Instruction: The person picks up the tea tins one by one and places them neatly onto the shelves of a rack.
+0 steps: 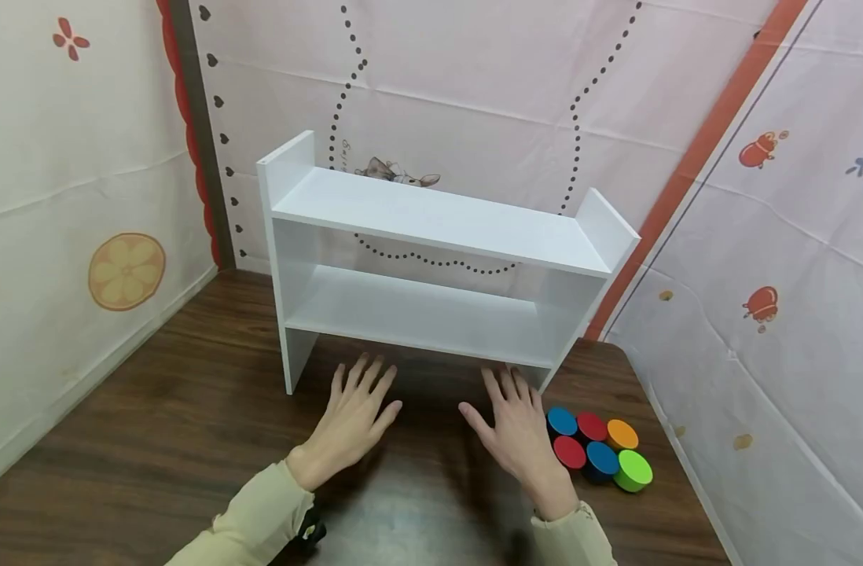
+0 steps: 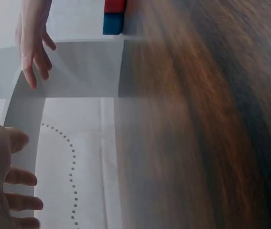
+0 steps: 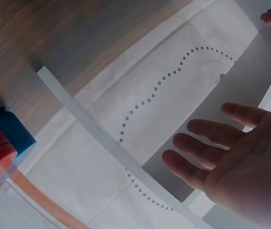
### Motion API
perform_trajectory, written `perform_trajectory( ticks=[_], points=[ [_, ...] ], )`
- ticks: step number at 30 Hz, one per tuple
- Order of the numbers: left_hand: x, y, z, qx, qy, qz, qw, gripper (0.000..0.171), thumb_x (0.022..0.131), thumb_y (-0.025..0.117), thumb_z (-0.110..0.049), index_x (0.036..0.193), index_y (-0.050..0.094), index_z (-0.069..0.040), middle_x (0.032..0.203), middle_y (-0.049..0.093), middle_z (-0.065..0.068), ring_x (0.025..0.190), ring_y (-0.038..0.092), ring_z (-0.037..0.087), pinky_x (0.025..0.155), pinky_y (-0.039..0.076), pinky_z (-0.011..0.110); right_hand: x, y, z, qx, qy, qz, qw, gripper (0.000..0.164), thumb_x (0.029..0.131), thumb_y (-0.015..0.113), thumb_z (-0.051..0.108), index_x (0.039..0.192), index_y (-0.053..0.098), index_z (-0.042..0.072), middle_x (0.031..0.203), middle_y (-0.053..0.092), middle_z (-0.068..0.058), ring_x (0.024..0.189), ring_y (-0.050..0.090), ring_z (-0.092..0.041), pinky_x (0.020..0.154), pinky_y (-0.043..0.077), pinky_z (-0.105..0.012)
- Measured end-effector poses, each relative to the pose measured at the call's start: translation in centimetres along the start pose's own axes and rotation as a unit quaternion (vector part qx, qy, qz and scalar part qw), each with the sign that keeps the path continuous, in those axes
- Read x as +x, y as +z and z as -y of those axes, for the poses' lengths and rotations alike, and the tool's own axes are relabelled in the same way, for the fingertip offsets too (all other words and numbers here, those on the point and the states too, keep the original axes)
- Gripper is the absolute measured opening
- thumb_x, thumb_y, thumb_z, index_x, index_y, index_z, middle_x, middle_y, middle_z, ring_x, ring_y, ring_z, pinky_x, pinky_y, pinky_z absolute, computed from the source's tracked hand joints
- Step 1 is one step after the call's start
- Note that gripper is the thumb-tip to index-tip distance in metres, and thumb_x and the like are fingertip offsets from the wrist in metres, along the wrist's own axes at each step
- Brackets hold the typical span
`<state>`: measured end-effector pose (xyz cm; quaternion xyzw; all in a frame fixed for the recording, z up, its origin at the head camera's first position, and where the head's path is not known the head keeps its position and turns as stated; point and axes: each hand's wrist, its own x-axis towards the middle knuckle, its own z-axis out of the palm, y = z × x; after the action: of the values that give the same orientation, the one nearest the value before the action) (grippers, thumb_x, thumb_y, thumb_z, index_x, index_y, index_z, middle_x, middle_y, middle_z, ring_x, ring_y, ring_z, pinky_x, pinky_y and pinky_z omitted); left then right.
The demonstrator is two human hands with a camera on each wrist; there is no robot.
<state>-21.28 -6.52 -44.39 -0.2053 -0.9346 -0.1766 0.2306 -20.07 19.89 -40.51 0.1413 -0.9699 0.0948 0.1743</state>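
Observation:
A white two-tier shelf (image 1: 431,216) stands on the dark wooden table, its two boards held between upright side panels. Just in front of its lower board, my left hand (image 1: 350,420) hovers palm down with fingers spread and nothing held. My right hand (image 1: 516,432) is in a like pose near the shelf's right side panel, also holding nothing. In the right wrist view the right fingers (image 3: 197,148) reach out straight below the lower board. To the right of that hand sits a group of round lidded containers, among them a green one (image 1: 633,470) and an orange one (image 1: 622,434).
Red and blue containers, such as a blue one (image 1: 602,460), stand close together near the table's right edge. Patterned cloth (image 1: 438,47) hangs behind the shelf and along both sides. Brown wood grain covers the table (image 1: 156,424).

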Motion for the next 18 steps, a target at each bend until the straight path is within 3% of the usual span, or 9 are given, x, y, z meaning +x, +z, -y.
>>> perform_trajectory(
  ticks=[4, 8, 11, 14, 18],
  points=[
    [0.2, -0.8, -0.5, 0.000, 0.017, -0.016, 0.9997, 0.050, 0.096, 0.055, -0.035, 0.138, 0.051, -0.009, 0.148, 0.044, 0.016, 0.140, 0.035, 0.035, 0.109, 0.035, 0.059, -0.2, -0.6, 0.1, 0.004, -0.002, 0.003, 1.000, 0.073, 0.090, 0.055, 0.056, 0.149, 0.038, 0.015, 0.151, 0.042, -0.016, 0.136, 0.041, -0.039, 0.109, 0.034, -0.061],
    [0.6, -3.0, -1.3, -0.031, 0.078, -0.035, 0.9959, 0.042, 0.094, 0.059, -0.031, 0.129, 0.058, -0.007, 0.137, 0.055, 0.013, 0.128, 0.051, 0.028, 0.099, 0.050, 0.044, -0.9, -1.1, 0.0, -0.001, -0.005, -0.008, 1.000, 0.065, 0.089, 0.061, 0.048, 0.142, 0.048, 0.014, 0.137, 0.057, -0.013, 0.123, 0.053, -0.034, 0.102, 0.042, -0.058],
    [1.8, -5.5, -1.8, -0.063, 0.144, -0.085, 0.9839, 0.038, 0.092, 0.062, -0.026, 0.124, 0.062, -0.005, 0.128, 0.060, 0.013, 0.119, 0.058, 0.025, 0.097, 0.052, 0.039, -1.4, -1.5, -0.5, -0.002, -0.007, -0.015, 1.000, 0.053, 0.089, 0.064, 0.043, 0.132, 0.059, 0.012, 0.124, 0.066, -0.010, 0.110, 0.059, -0.029, 0.095, 0.048, -0.053],
    [3.7, -8.5, -1.6, -0.072, 0.191, -0.159, 0.9658, 0.038, 0.090, 0.061, -0.022, 0.123, 0.061, -0.002, 0.130, 0.059, 0.017, 0.123, 0.055, 0.030, 0.105, 0.046, 0.042, -1.8, -1.9, -1.4, 0.005, -0.008, -0.023, 1.000, 0.042, 0.088, 0.067, 0.038, 0.120, 0.067, 0.010, 0.111, 0.071, -0.008, 0.097, 0.062, -0.025, 0.086, 0.053, -0.047],
    [6.4, -12.5, -0.4, -0.046, 0.201, -0.245, 0.9473, 0.045, 0.088, 0.057, -0.020, 0.128, 0.055, 0.000, 0.141, 0.049, 0.021, 0.134, 0.042, 0.039, 0.116, 0.030, 0.049, -2.3, -2.6, -3.2, 0.013, 0.005, -0.026, 1.000, 0.034, 0.087, 0.069, 0.034, 0.110, 0.071, 0.009, 0.098, 0.073, -0.006, 0.082, 0.063, -0.022, 0.073, 0.056, -0.042]
  ],
)
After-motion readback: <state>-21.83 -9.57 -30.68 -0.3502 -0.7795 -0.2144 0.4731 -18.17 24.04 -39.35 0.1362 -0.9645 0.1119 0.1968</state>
